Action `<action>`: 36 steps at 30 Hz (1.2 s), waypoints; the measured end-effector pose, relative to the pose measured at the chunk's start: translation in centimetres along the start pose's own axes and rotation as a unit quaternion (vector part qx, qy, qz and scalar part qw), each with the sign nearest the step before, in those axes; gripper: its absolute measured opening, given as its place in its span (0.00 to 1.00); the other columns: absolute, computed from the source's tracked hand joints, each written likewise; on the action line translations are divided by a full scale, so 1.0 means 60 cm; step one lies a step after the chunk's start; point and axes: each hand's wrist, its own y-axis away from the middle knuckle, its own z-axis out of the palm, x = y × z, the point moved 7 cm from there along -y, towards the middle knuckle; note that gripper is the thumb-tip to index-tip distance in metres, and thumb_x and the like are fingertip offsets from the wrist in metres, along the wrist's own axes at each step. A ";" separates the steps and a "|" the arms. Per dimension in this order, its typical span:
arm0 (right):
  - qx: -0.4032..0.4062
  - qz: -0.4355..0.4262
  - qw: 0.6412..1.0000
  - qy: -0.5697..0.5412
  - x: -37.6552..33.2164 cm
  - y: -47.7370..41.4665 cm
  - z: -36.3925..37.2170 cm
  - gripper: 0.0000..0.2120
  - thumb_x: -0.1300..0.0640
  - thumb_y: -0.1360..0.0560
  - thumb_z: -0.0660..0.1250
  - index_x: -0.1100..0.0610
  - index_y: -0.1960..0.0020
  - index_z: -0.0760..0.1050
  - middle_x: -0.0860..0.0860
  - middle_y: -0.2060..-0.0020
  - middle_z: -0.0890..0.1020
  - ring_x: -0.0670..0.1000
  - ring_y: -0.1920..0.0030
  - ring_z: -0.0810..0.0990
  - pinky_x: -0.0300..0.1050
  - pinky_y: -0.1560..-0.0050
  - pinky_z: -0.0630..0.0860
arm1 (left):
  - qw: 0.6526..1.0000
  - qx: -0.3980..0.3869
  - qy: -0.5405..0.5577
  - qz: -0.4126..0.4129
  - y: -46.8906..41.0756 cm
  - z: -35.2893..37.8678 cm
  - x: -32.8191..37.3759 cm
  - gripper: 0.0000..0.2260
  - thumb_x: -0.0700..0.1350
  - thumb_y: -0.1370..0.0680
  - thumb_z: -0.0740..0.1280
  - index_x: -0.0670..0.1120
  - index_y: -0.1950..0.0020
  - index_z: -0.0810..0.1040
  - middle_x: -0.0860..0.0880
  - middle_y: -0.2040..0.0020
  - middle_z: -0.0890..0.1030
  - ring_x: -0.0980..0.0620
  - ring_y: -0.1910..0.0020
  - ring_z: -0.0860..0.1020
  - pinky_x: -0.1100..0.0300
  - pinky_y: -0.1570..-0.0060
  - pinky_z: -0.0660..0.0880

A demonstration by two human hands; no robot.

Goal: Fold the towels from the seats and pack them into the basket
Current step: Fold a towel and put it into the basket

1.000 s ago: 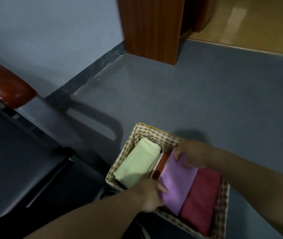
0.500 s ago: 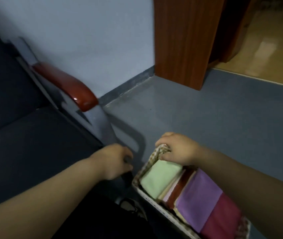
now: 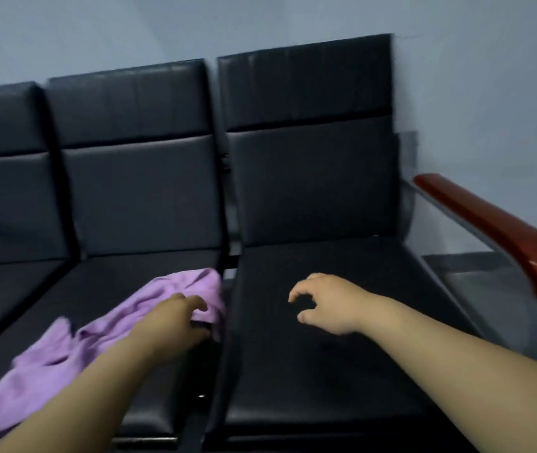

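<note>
The purple towel (image 3: 74,348) lies crumpled and unfolded across the middle seat (image 3: 113,276), running from the lower-left corner of the frame up to the seat's right edge near the centre. It looks like thin, soft cloth: light, limp, with no stiffness. It should drape and bunch when lifted, so one pinch will likely raise it as a hanging rope rather than a flat sheet. A sound hold would be at a corner or along one short edge, with the second corner taken by the other hand to spread it for folding. No corner is clearly visible in the blur.

The left hand (image 3: 172,318) is at the towel's right end, just left of centre, its fingers (image 3: 196,304) curled over a bunched fold and apparently grasping it. The right hand (image 3: 326,302), right of centre, hovers over the bare right seat (image 3: 326,371) with fingers loosely curled, holding nothing and not touching the towel.

A red-brown armrest (image 3: 489,223) runs down the right edge. The basket is not visible.
</note>
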 end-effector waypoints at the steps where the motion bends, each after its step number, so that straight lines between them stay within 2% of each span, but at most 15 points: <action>1: -0.013 -0.009 1.000 -0.003 -0.035 -0.037 0.016 0.18 0.45 0.22 0.70 0.40 0.33 0.76 0.43 0.41 0.73 0.48 0.43 0.76 0.44 0.43 0.73 | 0.999 0.001 0.006 -0.037 0.005 -0.002 -0.056 0.19 0.62 0.30 0.68 0.59 0.41 0.78 0.56 0.46 0.78 0.53 0.50 0.78 0.57 0.49 0.77; 3: -0.033 -0.021 0.999 -0.015 -0.096 -0.106 0.053 0.21 0.45 0.23 0.71 0.42 0.31 0.74 0.45 0.41 0.73 0.49 0.42 0.76 0.43 0.42 0.72 | 0.994 0.003 0.029 -0.103 0.011 0.006 -0.155 0.24 0.61 0.29 0.69 0.58 0.34 0.76 0.51 0.39 0.77 0.49 0.44 0.78 0.56 0.45 0.76; 5: -0.049 -0.025 0.998 -0.023 -0.144 -0.168 0.091 0.26 0.44 0.24 0.72 0.43 0.28 0.72 0.49 0.35 0.73 0.52 0.37 0.76 0.43 0.37 0.72 | 0.987 0.007 0.052 -0.153 0.011 0.027 -0.237 0.30 0.67 0.30 0.68 0.62 0.29 0.72 0.48 0.33 0.75 0.46 0.36 0.76 0.53 0.38 0.74; 8: -0.065 -0.025 0.997 -0.040 -0.202 -0.248 0.143 0.36 0.40 0.24 0.70 0.46 0.20 0.62 0.52 0.25 0.66 0.55 0.28 0.71 0.45 0.30 0.68 | 0.976 -0.017 0.070 -0.203 0.007 0.069 -0.317 0.34 0.72 0.28 0.64 0.67 0.24 0.62 0.47 0.23 0.64 0.41 0.25 0.65 0.44 0.27 0.65; 12: -0.084 -0.005 0.996 -0.027 -0.235 -0.325 0.218 0.35 0.34 0.20 0.58 0.38 0.17 0.49 0.51 0.17 0.49 0.61 0.19 0.52 0.54 0.20 0.55 | 0.972 -0.014 0.064 -0.224 0.008 0.099 -0.366 0.29 0.76 0.27 0.55 0.73 0.26 0.60 0.53 0.22 0.60 0.39 0.25 0.62 0.36 0.27 0.61; 14: -0.076 -0.006 0.997 -0.002 -0.239 -0.339 0.253 0.31 0.34 0.19 0.53 0.36 0.18 0.48 0.52 0.17 0.51 0.63 0.20 0.51 0.57 0.21 0.55 | 0.975 -0.001 0.047 -0.215 0.006 0.101 -0.366 0.29 0.77 0.27 0.50 0.73 0.27 0.61 0.54 0.27 0.65 0.42 0.28 0.64 0.41 0.31 0.65; 17: 0.013 -0.039 0.999 0.018 -0.246 -0.343 0.263 0.25 0.38 0.16 0.54 0.37 0.20 0.59 0.54 0.26 0.65 0.60 0.28 0.66 0.52 0.28 0.67 | 0.982 0.022 0.055 -0.179 -0.007 0.108 -0.357 0.30 0.77 0.28 0.46 0.70 0.30 0.67 0.52 0.42 0.69 0.45 0.40 0.72 0.49 0.38 0.72; 19: 0.017 -0.072 0.997 -0.025 -0.249 -0.344 0.253 0.20 0.43 0.16 0.60 0.41 0.25 0.70 0.53 0.30 0.73 0.57 0.33 0.74 0.49 0.34 0.72 | 0.983 0.038 0.093 -0.153 -0.019 0.106 -0.340 0.23 0.72 0.23 0.53 0.65 0.34 0.73 0.52 0.46 0.69 0.50 0.46 0.75 0.56 0.47 0.73; 21: 0.015 -0.112 0.993 -0.041 -0.245 -0.336 0.219 0.14 0.47 0.18 0.65 0.44 0.33 0.79 0.49 0.36 0.81 0.54 0.38 0.79 0.48 0.38 0.74 | 0.981 0.050 0.139 -0.123 -0.031 0.095 -0.304 0.14 0.64 0.19 0.60 0.59 0.42 0.80 0.53 0.51 0.72 0.57 0.52 0.73 0.61 0.56 0.68; 25: 0.110 -0.110 0.986 -0.061 -0.172 -0.294 0.047 0.08 0.51 0.20 0.70 0.50 0.44 0.84 0.46 0.47 0.86 0.50 0.44 0.82 0.46 0.40 0.74 | 0.968 0.065 0.242 -0.024 -0.065 0.076 -0.162 0.11 0.55 0.20 0.68 0.50 0.47 0.83 0.52 0.56 0.83 0.52 0.54 0.80 0.57 0.50 0.75; 28: 0.181 -0.006 0.983 -0.033 -0.063 -0.241 -0.100 0.10 0.49 0.19 0.68 0.48 0.40 0.82 0.49 0.44 0.83 0.53 0.40 0.80 0.47 0.39 0.73 | 0.928 0.042 0.368 0.043 -0.080 0.066 -0.026 0.14 0.56 0.21 0.70 0.55 0.37 0.80 0.53 0.46 0.82 0.53 0.49 0.81 0.58 0.46 0.78; 31: 0.190 0.146 0.967 0.089 0.046 -0.165 -0.165 0.25 0.37 0.21 0.65 0.44 0.27 0.72 0.54 0.30 0.72 0.61 0.30 0.71 0.54 0.31 0.69 | 0.937 0.014 0.320 0.138 -0.084 0.071 0.074 0.23 0.57 0.21 0.67 0.60 0.26 0.70 0.58 0.32 0.72 0.58 0.36 0.74 0.59 0.34 0.71; 32: 0.192 0.156 0.964 0.092 0.058 -0.138 -0.160 0.25 0.38 0.22 0.66 0.44 0.27 0.71 0.54 0.29 0.70 0.60 0.30 0.70 0.54 0.30 0.68 | 0.946 0.001 0.278 0.166 -0.083 0.082 0.094 0.23 0.56 0.20 0.67 0.60 0.25 0.69 0.59 0.30 0.71 0.60 0.33 0.70 0.62 0.31 0.67; 34: 0.198 0.109 0.973 0.054 0.054 -0.085 -0.121 0.16 0.43 0.21 0.68 0.42 0.34 0.76 0.50 0.34 0.75 0.52 0.37 0.75 0.50 0.33 0.73 | 0.957 -0.053 0.195 0.208 -0.075 0.118 0.122 0.23 0.53 0.19 0.66 0.58 0.25 0.70 0.58 0.28 0.72 0.61 0.31 0.68 0.63 0.29 0.64; 36: 0.120 0.062 0.991 0.015 0.038 -0.038 -0.040 0.07 0.45 0.21 0.67 0.38 0.43 0.76 0.43 0.43 0.80 0.43 0.47 0.79 0.47 0.39 0.77 | 0.958 -0.081 0.099 0.255 -0.068 0.150 0.145 0.22 0.52 0.19 0.65 0.57 0.25 0.71 0.56 0.26 0.70 0.56 0.27 0.67 0.57 0.27 0.64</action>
